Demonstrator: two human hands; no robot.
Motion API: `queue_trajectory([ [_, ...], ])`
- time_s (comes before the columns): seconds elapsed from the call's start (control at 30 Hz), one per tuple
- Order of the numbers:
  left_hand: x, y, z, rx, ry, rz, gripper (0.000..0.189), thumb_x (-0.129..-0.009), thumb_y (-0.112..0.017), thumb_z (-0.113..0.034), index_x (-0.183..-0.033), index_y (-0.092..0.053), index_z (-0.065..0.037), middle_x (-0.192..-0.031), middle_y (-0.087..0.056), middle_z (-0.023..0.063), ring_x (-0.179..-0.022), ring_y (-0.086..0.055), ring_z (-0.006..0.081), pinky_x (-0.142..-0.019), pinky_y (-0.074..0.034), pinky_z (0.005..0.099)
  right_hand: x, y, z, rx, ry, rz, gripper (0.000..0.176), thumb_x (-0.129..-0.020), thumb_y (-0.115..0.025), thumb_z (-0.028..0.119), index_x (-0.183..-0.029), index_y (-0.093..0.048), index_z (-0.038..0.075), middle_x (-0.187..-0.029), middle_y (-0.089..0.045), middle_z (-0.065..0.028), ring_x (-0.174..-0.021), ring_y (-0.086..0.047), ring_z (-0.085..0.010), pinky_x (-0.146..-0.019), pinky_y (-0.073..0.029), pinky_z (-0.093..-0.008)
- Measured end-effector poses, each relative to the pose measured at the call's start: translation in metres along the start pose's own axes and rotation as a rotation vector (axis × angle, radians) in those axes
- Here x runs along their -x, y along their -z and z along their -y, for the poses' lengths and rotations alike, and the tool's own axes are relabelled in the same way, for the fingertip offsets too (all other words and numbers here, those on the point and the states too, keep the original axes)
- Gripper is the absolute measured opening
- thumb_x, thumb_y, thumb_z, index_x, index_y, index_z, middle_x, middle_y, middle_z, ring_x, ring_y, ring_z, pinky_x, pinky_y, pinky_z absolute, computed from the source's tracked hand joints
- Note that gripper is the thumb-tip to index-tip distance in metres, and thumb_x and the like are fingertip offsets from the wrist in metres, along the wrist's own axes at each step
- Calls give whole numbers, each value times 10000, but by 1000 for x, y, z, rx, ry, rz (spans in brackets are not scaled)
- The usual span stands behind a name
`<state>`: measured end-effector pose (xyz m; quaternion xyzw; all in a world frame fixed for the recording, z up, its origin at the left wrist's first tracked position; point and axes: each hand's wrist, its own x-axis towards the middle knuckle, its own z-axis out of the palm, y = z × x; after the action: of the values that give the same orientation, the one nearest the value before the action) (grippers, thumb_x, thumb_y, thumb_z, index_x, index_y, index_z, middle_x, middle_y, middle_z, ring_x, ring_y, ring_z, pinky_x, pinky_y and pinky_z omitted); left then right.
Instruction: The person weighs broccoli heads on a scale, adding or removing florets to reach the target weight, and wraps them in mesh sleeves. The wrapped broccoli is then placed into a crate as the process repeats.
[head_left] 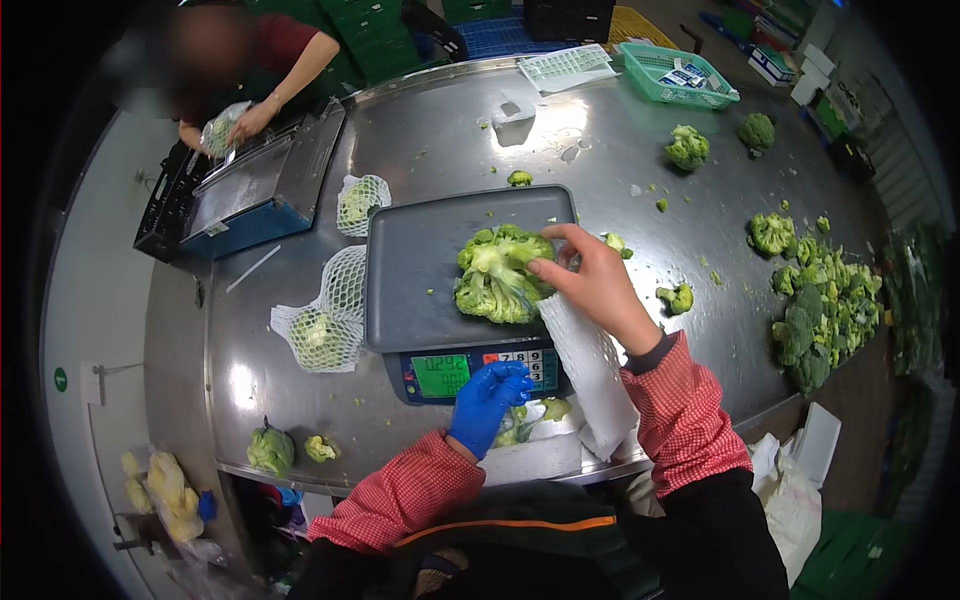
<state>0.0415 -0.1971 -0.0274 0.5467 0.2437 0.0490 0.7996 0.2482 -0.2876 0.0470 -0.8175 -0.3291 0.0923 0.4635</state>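
Observation:
A head of broccoli (500,275) lies with its cut stalk facing up on the grey tray (410,290) of a weighing scale. My bare right hand (590,275) grips its right edge between thumb and fingers. Below the tray, my left hand (485,405), in a blue glove, is closed over the scale's keypad (520,365), its fingers curled together with nothing showing in them. The lit green display (440,370) reads about 0.292. A white textured sheet (585,375) hangs under my right wrist. Green pieces (515,425) show beside my left wrist.
Two netted heads, one upper (360,205) and one lower (318,340), lie left of the scale. A broccoli pile (825,310) covers the table's right side. A green basket (670,75) stands at the back. Across the table, a person (290,60) handles a wrapped head beside a metal-topped machine (260,180).

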Motion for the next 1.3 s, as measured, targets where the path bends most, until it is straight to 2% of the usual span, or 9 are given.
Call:
queue_trajectory([
  [0.2, -5, -4, 0, -7, -12, 45, 181, -927, -538, -80, -1082, -578, 6, -955, -642, 100, -838, -619, 144, -766, -517, 274, 3, -7, -14, -135, -36, 16, 344, -824, -661, 279, -1084, -609, 60, -740, -613, -111, -679, -612, -233, -620, -472, -331],
  [0.3, -6, -6, -1, -30, 9, 73, 197, -926, -544, -84, -1096, -576, 9, -967, -646, 103, -840, -619, 142, -766, -517, 270, 4, -4, -7, 17, 38, -53, 239, -831, -624, 210, -1017, -611, 62, -760, -613, -123, -673, -615, -279, -609, -479, -370],
  [0.4, -6, -4, 4, -46, 8, 78, 207, -925, -547, -86, -1106, -574, 11, -976, -648, 102, -840, -618, 139, -766, -516, 268, 0, -2, -4, 245, 334, -143, 120, -815, -600, 145, -902, -591, 63, -785, -587, -127, -668, -606, -323, -582, -478, -411],
  [0.63, -8, -2, 9, -126, -8, 89, 223, -929, -541, -82, -1126, -563, 19, -997, -644, 108, -862, -619, 145, -773, -519, 273, -4, -13, 14, 550, 481, -19, 98, -807, -594, 127, -774, -534, 58, -830, -542, -120, -605, -591, -336, -524, -487, -425],
  [0.83, -12, 1, 13, -48, 37, 79, 228, -926, -547, -72, -1135, -557, 20, -1004, -639, 109, -878, -621, 153, -783, -520, 272, -14, -1, 13, 258, 473, 69, 112, -829, -604, 157, -872, -596, 54, -834, -549, -118, -629, -598, -284, -565, -482, -371],
  [0.93, -14, 5, 16, -94, 14, 73, 232, -924, -550, -67, -1139, -553, 20, -1007, -637, 110, -883, -623, 156, -786, -521, 273, -16, 0, 0, -43, 224, 97, 167, -866, -601, 142, -1013, -613, 63, -811, -577, -45, -683, -561, -142, -620, -453, -272],
  [1.07, -16, 4, 15, -86, 11, 95, 231, -922, -553, -67, -1138, -551, 13, -1016, -631, 105, -901, -621, 156, -790, -520, 276, -13, -3, -7, -261, 83, 14, 189, -903, -566, 173, -1036, -604, 45, -757, -593, -37, -692, -542, -92, -637, -455, -248],
  [1.23, -21, -8, -2, -25, 27, 127, 251, -917, -566, -80, -1152, -541, 4, -1036, -624, 96, -940, -610, 152, -836, -504, 278, -11, -4, -13, -350, 90, -104, 171, -928, -550, 184, -995, -600, 35, -761, -586, -15, -661, -498, -74, -609, -414, -211],
  [1.3, -19, -16, -12, -26, -52, 117, 283, -902, -595, -93, -1160, -536, 8, -1040, -624, 87, -954, -606, 162, -856, -491, 285, -5, 0, -10, -420, 59, -158, 182, -943, -535, 194, -966, -596, 24, -750, -573, -1, -648, -472, -63, -592, -392, -204],
])
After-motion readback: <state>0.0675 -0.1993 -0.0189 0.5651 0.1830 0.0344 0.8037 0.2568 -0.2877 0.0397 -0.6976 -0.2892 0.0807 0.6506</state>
